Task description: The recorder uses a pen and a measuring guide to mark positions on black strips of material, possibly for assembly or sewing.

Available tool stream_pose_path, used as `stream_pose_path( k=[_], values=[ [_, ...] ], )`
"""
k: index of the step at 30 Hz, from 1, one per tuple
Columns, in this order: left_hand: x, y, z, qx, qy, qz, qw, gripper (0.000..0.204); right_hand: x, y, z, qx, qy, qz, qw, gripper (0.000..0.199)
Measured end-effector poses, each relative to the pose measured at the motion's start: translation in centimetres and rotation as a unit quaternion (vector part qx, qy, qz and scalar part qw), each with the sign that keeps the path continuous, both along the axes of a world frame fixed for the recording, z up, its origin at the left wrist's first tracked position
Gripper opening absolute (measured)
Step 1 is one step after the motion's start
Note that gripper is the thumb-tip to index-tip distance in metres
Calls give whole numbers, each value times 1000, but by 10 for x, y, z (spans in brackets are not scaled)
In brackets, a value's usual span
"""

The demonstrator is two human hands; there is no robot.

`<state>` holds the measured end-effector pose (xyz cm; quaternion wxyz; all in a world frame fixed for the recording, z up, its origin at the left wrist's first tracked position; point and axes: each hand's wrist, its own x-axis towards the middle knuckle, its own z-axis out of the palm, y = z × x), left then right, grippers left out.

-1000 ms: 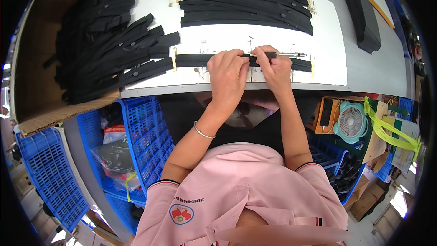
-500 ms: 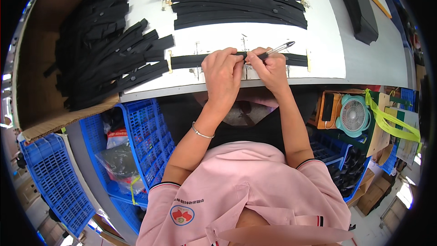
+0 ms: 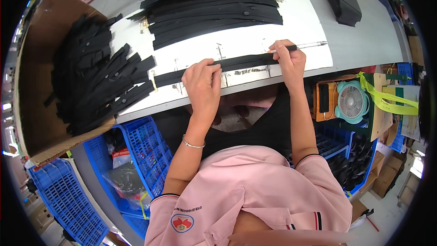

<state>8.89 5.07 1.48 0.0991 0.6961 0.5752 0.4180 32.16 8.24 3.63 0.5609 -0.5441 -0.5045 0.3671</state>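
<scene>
Black strip (image 3: 246, 62) on white board (image 3: 193, 50). Left hand (image 3: 201, 81) curled over it, whether pinching we cannot tell; right hand (image 3: 290, 60) clasps pen (image 3: 304, 45).

A line of dark lettering (image 3: 187, 208) crosses the pink shirt (image 3: 268, 173), beside a blue-rimmed badge (image 3: 182, 223) with a red emblem (its letter is tiny). Small dark print marks the yellow strap (image 3: 400, 108); pale print, the red-and-white bag (image 3: 122, 157). The board (image 3: 309, 27) bears dark scrawls (image 3: 248, 71), too smudged to read.
</scene>
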Motion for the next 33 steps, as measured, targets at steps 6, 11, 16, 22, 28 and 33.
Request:
stream_pose_path(
  k=[6, 11, 16, 22, 28, 33],
  values=[
    [12, 2, 2, 4, 13, -7, 1000, 13, 15, 5, -14, -6, -76, 28, 997, 25],
    [63, 14, 9, 7, -36, -95, 995, 17, 14, 6, -15, -17, -83, 30, 996, 24],
    [85, 26, 2, 14, -28, -124, 992, 20, 14, 7, -21, -4, -72, 31, 997, 24],
    [88, 28, 0, 18, -16, -111, 993, 20, 12, 8, -22, 23, -121, 35, 992, 25],
    [89, 27, 0, 27, -7, -105, 994, 19, 11, 8, -23, 29, -116, 19, 993, 25],
    [90, 25, -2, 32, -14, -100, 994, 19, 19, 1, -23, 35, -44, 27, 998, 23]
  ],
)
